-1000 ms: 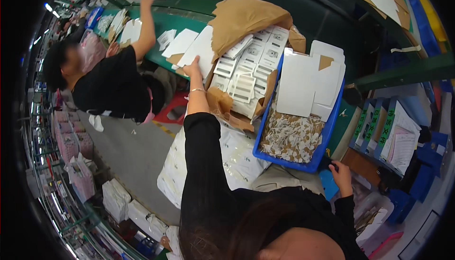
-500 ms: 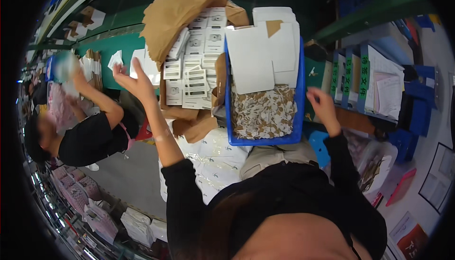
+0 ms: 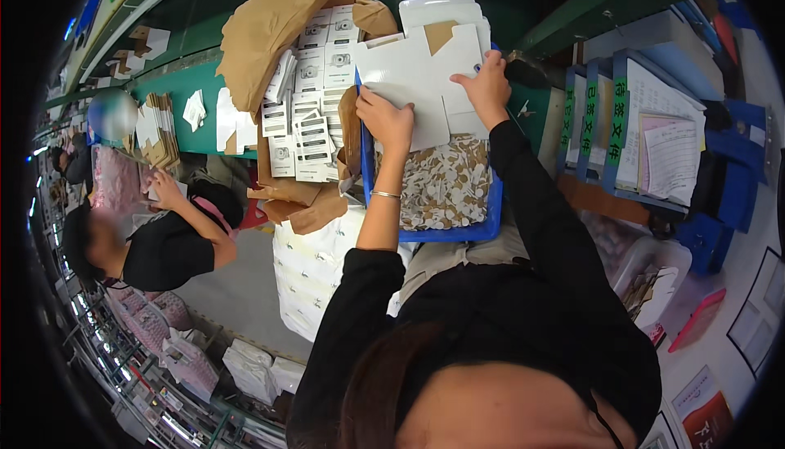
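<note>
My left hand (image 3: 388, 124) is at the left edge of a white flat carton (image 3: 417, 69), its fingers bent over that edge and its thumb on top. At the right side of the white card, my right hand (image 3: 486, 87) has its thumb over the surface and its fingers curled at the edge. Several of these flat pieces lie stacked over the far part of a blue crate (image 3: 478, 231). The near part of the crate holds many small white and brown cardboard scraps (image 3: 441, 183). A brown patch (image 3: 440, 35) shows among the cards.
Left of the crate is a carton of small white printed boxes (image 3: 311, 118) with brown paper (image 3: 270, 28) spilling over it. Document holders (image 3: 621, 130) stand at the right. A co-worker (image 3: 159, 240) sits at the left, hands near cardboard pieces (image 3: 155, 130).
Both my hands have come inward to the white flat cartons, the left from the far left, the right from beside the crate. The view has shifted; the co-worker's raised arm has come down.
</note>
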